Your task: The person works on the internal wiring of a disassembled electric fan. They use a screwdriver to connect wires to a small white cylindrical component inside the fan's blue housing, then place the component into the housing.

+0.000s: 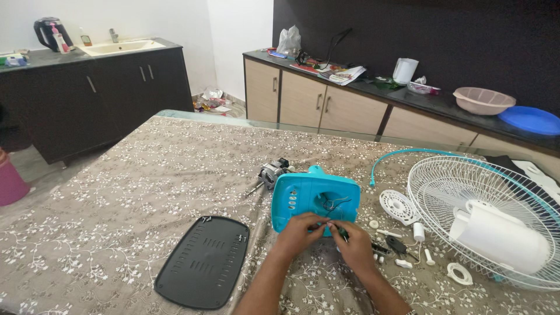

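Observation:
A turquoise fan base housing (310,197) lies on the patterned table (128,192) in front of me, its open underside showing wires. My left hand (300,231) grips its lower edge. My right hand (352,244) is closed on a small green-handled screwdriver (343,234), its tip at the housing's bottom edge. Behind the housing lies a small electric motor (273,173).
A black oval base plate (204,261) lies to the left. At right sit a white fan guard (484,204), a white motor cover (500,236), a white round cap (399,206), a turquoise ring (408,154) and several small white and black parts (402,248). Counters line the walls.

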